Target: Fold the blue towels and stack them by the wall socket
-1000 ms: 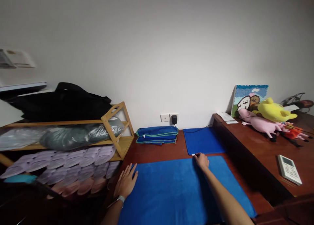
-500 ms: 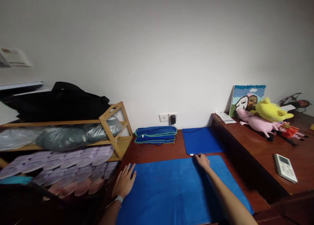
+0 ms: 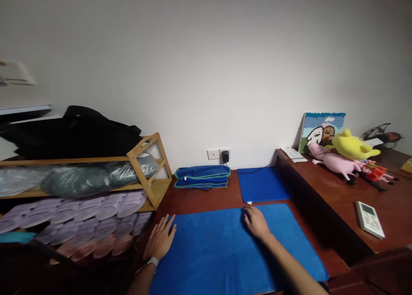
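Right hand [image 3: 256, 223] has moved inward from the far edge of the blue towel [image 3: 206, 252], now lying flat; left hand [image 3: 159, 239] also flat, both grips released.

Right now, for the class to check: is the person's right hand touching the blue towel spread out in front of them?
Touching. The head view shows the right hand resting palm down on the blue towel, with no gap between them.

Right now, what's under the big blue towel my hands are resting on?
The blue towel sits on a reddish-brown wooden surface; what lies directly beneath it is covered, so it cannot be seen.
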`<control>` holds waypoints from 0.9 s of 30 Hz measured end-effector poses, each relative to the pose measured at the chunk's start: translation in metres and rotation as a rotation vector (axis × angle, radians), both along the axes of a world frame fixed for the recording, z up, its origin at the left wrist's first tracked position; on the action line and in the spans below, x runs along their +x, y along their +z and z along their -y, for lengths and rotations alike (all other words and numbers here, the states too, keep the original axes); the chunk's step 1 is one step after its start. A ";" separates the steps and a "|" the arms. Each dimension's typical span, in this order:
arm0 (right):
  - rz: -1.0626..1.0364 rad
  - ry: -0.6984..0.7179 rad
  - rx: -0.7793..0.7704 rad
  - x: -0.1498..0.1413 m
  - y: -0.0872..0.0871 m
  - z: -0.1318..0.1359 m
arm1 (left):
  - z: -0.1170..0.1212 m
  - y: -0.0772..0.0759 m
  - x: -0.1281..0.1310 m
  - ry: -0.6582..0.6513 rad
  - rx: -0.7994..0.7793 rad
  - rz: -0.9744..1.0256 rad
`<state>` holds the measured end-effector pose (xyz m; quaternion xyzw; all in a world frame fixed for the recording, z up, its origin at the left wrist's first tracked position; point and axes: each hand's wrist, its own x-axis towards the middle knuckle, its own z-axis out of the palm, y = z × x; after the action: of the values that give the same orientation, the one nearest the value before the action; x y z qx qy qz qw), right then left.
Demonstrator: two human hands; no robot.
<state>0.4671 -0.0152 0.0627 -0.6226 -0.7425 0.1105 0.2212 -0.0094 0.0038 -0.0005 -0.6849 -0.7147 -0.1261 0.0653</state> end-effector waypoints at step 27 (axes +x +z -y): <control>0.367 -0.439 -0.215 0.167 -0.043 0.005 | 0.001 0.003 0.003 0.005 -0.015 0.009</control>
<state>0.6341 -0.0205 0.0200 -0.7976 -0.6017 0.0237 0.0350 -0.0069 0.0032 0.0028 -0.6829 -0.7176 -0.1237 0.0573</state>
